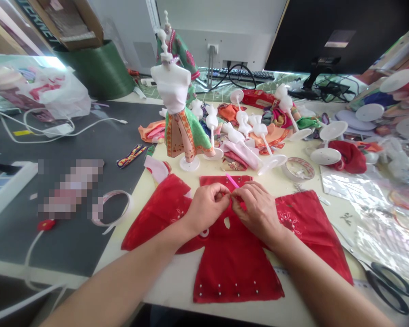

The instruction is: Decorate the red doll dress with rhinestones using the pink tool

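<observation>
A red cloth cut-out (pixel 231 254) lies flat before me, with wide panels, white stitched patterns, a small hole in the middle and pearl-like beads along its near and far edges. Above its centre, my left hand (pixel 206 206) and my right hand (pixel 259 211) meet, thumb and fingertips pinched together. What lies between the fingertips is too small or hidden to name. A slim pink stick (pixel 232 180) pokes out from behind my right fingers; whether it is held or lies on the cloth I cannot tell.
Behind the cloth stands a white dress form (pixel 172 84) in a green and orange skirt. Several small white mannequins (pixel 233 132) lie among fabric scraps. Black-handled scissors (pixel 390 286) rest at right. Tape rolls (pixel 298 169) and a white ring of tape (pixel 124 211) flank the cloth.
</observation>
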Motion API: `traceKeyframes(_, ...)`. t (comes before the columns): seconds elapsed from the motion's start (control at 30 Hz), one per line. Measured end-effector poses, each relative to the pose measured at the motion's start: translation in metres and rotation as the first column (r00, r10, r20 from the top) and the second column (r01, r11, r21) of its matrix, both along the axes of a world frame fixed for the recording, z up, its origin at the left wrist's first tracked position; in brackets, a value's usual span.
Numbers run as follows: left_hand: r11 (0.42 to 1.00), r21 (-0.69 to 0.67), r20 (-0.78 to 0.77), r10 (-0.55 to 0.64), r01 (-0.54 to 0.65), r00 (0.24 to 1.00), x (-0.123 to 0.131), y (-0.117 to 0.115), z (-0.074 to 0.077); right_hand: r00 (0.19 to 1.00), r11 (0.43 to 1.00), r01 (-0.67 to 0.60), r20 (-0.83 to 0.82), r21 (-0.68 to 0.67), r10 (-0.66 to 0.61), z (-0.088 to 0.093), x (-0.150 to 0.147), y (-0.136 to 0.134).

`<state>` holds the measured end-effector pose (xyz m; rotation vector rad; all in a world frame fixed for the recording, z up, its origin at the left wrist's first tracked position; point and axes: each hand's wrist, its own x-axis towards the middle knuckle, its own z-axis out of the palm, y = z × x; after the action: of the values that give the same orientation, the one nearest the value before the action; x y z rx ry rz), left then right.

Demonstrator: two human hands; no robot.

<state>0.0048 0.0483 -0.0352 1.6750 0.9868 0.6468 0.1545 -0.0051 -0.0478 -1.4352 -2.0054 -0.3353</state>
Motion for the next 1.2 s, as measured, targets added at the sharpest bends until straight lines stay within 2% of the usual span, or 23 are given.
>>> traceKeyframes(0.07,0.999,0.041,-0.006,0.026,-0.025,1.0,-0.0004,-0.0005,0.0017,1.0,1.0,0.023,-0.02,0.0,-0.023,-0.0001,0.0022,0.0002)
traceKeyframes(0.13,0.998,0.023,0.002,0.062,-0.062,0.998,-0.0007,0.0003,0.0026,0.997,0.998,0.057,-0.061,0.004,-0.057,0.0002,0.0045,0.0003)
traceKeyframes(0.2,0.995,-0.06,0.037,0.088,-0.086,0.995,-0.001,0.0021,0.0021,0.991,0.997,0.074,-0.111,-0.005,-0.074,0.0009,0.0051,-0.0001)
traceKeyframes(0.33,0.967,-0.244,0.145,0.106,-0.068,0.984,-0.0006,0.0051,-0.002,0.981,0.998,0.03,-0.188,-0.059,-0.041,0.0027,0.0008,-0.0017)
traceKeyframes(0.5,0.927,-0.372,0.17,0.125,-0.054,0.978,0.0012,0.0029,0.0006,0.967,0.996,0.006,-0.252,-0.091,-0.029,0.0023,-0.0016,-0.0022)
traceKeyframes(0.83,0.912,-0.4,0.118,0.156,-0.097,0.981,0.0022,0.0009,0.0048,0.957,0.992,-0.039,-0.29,-0.119,0.003,0.0019,-0.0011,-0.0016)
traceKeyframes(1.2,0.912,-0.408,0.155,0.114,-0.041,0.981,0.0011,0.0007,0.0054,0.929,0.983,-0.013,-0.366,-0.181,-0.056,0.0022,-0.0011,-0.0027)
